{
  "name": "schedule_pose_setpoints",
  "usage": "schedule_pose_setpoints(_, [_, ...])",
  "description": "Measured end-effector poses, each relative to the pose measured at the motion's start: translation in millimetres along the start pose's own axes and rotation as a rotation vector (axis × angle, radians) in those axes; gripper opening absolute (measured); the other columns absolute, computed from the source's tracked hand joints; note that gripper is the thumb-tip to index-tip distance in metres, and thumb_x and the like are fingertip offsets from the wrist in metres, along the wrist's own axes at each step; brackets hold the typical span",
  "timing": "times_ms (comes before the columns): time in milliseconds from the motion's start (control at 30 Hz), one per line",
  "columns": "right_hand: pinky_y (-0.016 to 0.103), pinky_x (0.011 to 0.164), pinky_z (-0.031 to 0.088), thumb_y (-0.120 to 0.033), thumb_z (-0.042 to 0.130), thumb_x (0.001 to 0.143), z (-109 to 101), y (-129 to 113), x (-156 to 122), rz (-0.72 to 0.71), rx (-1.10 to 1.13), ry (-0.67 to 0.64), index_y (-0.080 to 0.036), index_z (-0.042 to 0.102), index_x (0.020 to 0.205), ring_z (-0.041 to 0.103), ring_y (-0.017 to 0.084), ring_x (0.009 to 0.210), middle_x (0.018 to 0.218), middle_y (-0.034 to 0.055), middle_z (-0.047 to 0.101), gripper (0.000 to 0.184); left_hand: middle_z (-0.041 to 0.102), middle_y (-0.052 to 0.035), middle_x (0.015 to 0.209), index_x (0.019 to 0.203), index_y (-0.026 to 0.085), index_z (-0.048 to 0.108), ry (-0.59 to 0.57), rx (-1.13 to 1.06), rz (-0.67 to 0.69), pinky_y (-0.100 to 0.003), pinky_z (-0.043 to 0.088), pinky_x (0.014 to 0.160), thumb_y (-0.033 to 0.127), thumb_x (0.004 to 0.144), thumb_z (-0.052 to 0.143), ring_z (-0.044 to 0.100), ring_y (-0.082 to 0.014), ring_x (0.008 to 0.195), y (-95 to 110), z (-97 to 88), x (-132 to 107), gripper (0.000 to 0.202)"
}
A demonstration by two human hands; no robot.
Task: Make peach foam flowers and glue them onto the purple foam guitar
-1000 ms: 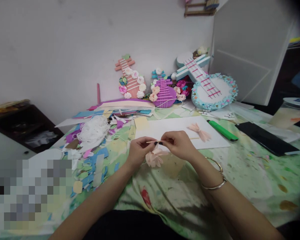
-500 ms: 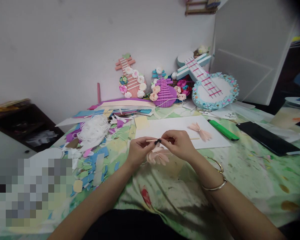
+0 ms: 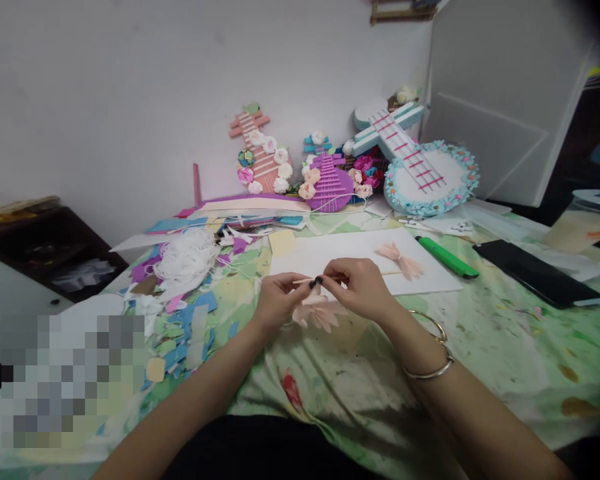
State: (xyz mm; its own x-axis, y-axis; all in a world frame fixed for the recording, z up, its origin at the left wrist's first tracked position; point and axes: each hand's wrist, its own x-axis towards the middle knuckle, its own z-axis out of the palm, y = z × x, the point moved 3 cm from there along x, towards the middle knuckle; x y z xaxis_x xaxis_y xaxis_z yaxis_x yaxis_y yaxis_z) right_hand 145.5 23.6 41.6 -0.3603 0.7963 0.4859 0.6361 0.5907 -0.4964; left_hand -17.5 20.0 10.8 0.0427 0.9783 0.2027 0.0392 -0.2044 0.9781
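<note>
My left hand [image 3: 279, 298] is closed in a pinch, with its fingertips meeting those of my right hand [image 3: 356, 283], also pinching. Between them runs a thin wooden stick [image 3: 393, 272], one end poking out to the right and the other near my left fingers. A peach paper flower [image 3: 317, 316] with fanned petals hangs just below the fingertips; its upper part is hidden by them. Beyond my right hand, a second peach paper piece [image 3: 401, 260], gathered at the middle like a bow, lies on a white sheet [image 3: 340, 250].
Right of the sheet lie a green cutter [image 3: 447, 258] and a black phone [image 3: 535, 273]. Tangled white string [image 3: 187, 260] and coloured paper scraps [image 3: 200, 327] cover the left side. Decorated craft instruments [image 3: 430, 170] lean against the wall, and a tub [image 3: 587, 220] stands far right.
The hands stay almost in place, still pinching at the stick. My right fingertips have shifted slightly, and the flower's petals sit a little differently. The view has tilted very slightly.
</note>
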Motion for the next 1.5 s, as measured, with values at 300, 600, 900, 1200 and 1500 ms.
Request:
schedule_pose_setpoints(300, [0.023,0.054,0.027,-0.034,0.053,0.082,0.9,-1.5,0.2,0.016,0.001,0.011,-0.017,0.063,0.066,0.046,0.010,0.054,0.061,0.0005,0.061,0.025,0.071,-0.0041,0.065,0.069,0.014,0.074,0.015,0.039,0.053,-0.022,0.046,0.058,0.029,0.065,0.074,0.061,-0.0137,0.059,1.1,-0.1,-0.8,0.016])
schedule_pose_setpoints(600, [0.023,0.054,0.026,-0.035,0.052,0.084,1.2,-0.2,1.0,0.044,-0.036,-0.011,-0.017,0.063,0.065,0.045,0.010,0.054,0.057,-0.0001,0.058,0.028,0.067,-0.0018,0.060,0.072,0.013,0.075,0.015,0.061,0.066,-0.020,0.041,0.054,0.030,0.068,0.072,0.055,-0.0105,0.056,2.3,-0.9,-2.4,0.018])
schedule_pose_setpoints(900, [0.023,0.054,0.024,-0.038,0.052,0.084,-2.3,-3.3,0.4,0.033,-0.065,0.002,-0.018,0.063,0.066,0.046,0.010,0.055,0.060,0.0004,0.060,0.029,0.072,-0.0048,0.067,0.072,0.012,0.075,0.009,-0.058,-0.012,-0.022,0.047,0.057,0.026,0.063,0.076,0.061,-0.0133,0.060,4.9,2.8,-3.8,0.017])
schedule_pose_setpoints(1200, [0.023,0.053,0.025,-0.035,0.053,0.083,-0.6,-4.4,0.7,0.028,-0.025,-0.006,-0.017,0.062,0.067,0.048,0.010,0.056,0.062,0.0001,0.061,0.025,0.073,-0.0053,0.069,0.077,0.012,0.075,-0.005,-0.040,0.016,-0.022,0.049,0.056,0.026,0.068,0.073,0.064,-0.0145,0.062,4.3,1.2,-5.0,0.017])
schedule_pose_setpoints(1500, [0.023,0.055,0.028,-0.035,0.058,0.080,-0.1,-1.7,0.9,0.013,0.000,0.022,-0.018,0.062,0.068,0.050,0.010,0.057,0.065,0.0001,0.063,0.021,0.073,-0.0062,0.071,0.075,0.011,0.074,0.025,-0.060,0.001,-0.023,0.050,0.059,0.024,0.063,0.075,0.065,-0.0154,0.062,3.2,0.6,-3.1,0.017])
